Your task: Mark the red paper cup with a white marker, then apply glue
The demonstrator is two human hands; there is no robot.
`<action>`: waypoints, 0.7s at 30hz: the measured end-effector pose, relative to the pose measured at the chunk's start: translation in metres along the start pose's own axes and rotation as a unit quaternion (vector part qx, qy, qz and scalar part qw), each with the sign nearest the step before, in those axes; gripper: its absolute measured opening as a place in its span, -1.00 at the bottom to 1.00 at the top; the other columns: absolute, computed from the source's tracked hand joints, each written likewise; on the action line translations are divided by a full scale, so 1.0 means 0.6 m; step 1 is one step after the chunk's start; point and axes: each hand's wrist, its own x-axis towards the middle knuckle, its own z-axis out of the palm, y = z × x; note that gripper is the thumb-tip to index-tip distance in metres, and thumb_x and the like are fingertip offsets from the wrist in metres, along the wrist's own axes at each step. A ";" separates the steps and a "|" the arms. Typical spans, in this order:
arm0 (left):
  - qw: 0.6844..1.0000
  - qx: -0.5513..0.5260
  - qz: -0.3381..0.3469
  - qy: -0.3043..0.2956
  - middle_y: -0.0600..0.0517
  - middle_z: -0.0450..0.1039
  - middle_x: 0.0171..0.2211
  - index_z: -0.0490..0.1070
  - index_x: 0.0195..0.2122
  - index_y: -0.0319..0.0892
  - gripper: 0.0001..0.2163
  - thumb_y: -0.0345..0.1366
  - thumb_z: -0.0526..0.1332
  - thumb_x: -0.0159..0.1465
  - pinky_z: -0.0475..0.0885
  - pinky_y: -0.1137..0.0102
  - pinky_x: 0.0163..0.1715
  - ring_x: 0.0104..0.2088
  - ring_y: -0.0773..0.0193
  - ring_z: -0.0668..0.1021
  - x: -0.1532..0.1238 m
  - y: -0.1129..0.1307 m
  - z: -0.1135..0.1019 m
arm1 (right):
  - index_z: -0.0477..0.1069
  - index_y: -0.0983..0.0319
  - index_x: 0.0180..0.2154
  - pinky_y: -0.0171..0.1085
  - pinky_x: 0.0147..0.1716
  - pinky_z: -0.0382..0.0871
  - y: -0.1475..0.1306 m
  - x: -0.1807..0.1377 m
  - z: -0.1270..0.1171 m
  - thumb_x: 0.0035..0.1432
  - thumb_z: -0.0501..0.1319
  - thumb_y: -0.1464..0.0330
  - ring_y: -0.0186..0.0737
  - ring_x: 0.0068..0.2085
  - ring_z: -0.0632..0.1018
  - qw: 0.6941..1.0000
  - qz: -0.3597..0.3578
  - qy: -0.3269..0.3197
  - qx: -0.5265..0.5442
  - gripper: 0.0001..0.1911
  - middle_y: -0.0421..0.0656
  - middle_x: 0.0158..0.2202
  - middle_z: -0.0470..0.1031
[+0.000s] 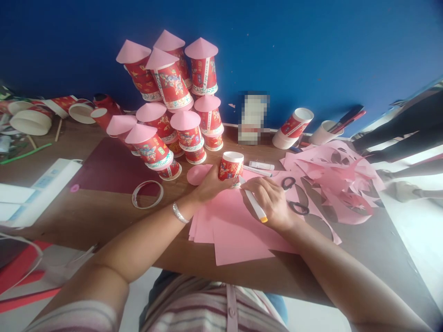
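My left hand [210, 184] is closed around a red patterned paper cup [230, 167] with a white rim, which stands upright over pink paper sheets [238, 230]. In my right hand [268, 198] is a white marker [254, 205] with a yellow end, its tip touching or very near the cup's right side. A pink paper disc or cone [198, 174] lies by my left fingers. Just beyond the cup are more white markers [261, 165]. Black-handled scissors [294, 196] rest to the right of my right hand, partly on the paper.
Stacked red cups with pink cone tops [171, 85] stand at the back left by a blue wall [311, 50]. Pink paper scraps [346, 180] lie at right. A pen cup [325, 133], a tilted red cup [298, 124] and a white paper ring [148, 194] are also on the table.
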 end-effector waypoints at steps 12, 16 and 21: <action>0.999 -0.020 0.003 -0.030 0.05 0.43 -0.25 0.36 -0.15 -0.14 -0.67 -0.16 0.43 0.20 0.46 0.27 -0.20 -0.23 0.24 0.48 0.000 -0.007 -0.009 | 0.36 0.18 -0.05 -0.24 -0.36 0.43 0.004 -0.004 0.007 0.35 0.13 0.55 -0.23 -0.34 0.56 0.999 0.004 0.022 -0.026 -0.79 -0.16 -0.29 0.56; 1.000 -0.004 -0.004 -0.019 0.05 0.45 -0.21 0.34 -0.09 -0.12 -0.64 -0.17 0.44 0.20 0.46 0.28 -0.18 -0.19 0.23 0.50 -0.002 -0.004 -0.008 | 0.36 0.17 -0.04 -0.24 -0.36 0.43 0.003 -0.004 0.009 0.33 0.16 0.56 -0.24 -0.35 0.56 0.999 0.007 0.043 -0.024 -0.77 -0.17 -0.30 0.56; 1.000 0.030 -0.001 -0.008 -0.02 0.48 -0.10 0.29 0.03 -0.12 -0.47 -0.12 0.48 0.13 0.50 0.24 -0.12 -0.09 0.13 0.55 -0.001 0.003 0.000 | 0.37 0.22 -0.04 -0.24 -0.36 0.46 -0.002 0.003 0.004 0.30 0.20 0.58 -0.22 -0.35 0.57 0.998 -0.010 0.063 -0.014 -0.76 -0.15 -0.32 0.57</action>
